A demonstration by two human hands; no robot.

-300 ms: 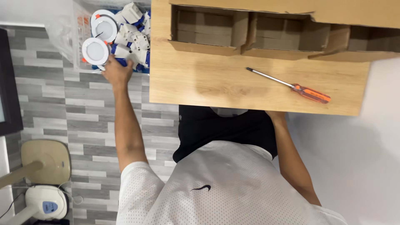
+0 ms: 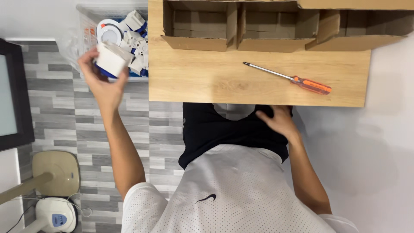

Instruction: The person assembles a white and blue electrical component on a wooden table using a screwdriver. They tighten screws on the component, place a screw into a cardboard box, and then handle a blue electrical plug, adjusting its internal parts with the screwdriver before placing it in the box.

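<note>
A single head camera is looking steeply down from close above the person's torso, facing the near edge of the wooden tabletop (image 2: pixel 207 86) and the tiled floor (image 2: pixel 56 108) beside it.

Lifted out of the bin (image 2: pixel 86 26) now — left hand (image 2: pixel 103 82) drawn back toward the body, gripping a white part (image 2: pixel 113 59) clear of the pile rather than reaching in among it. Right hand (image 2: pixel 278 121) — earlier tucked under the table (image 2: pixel 207 82) edge — now showing on the lap, fingers spread.
</note>
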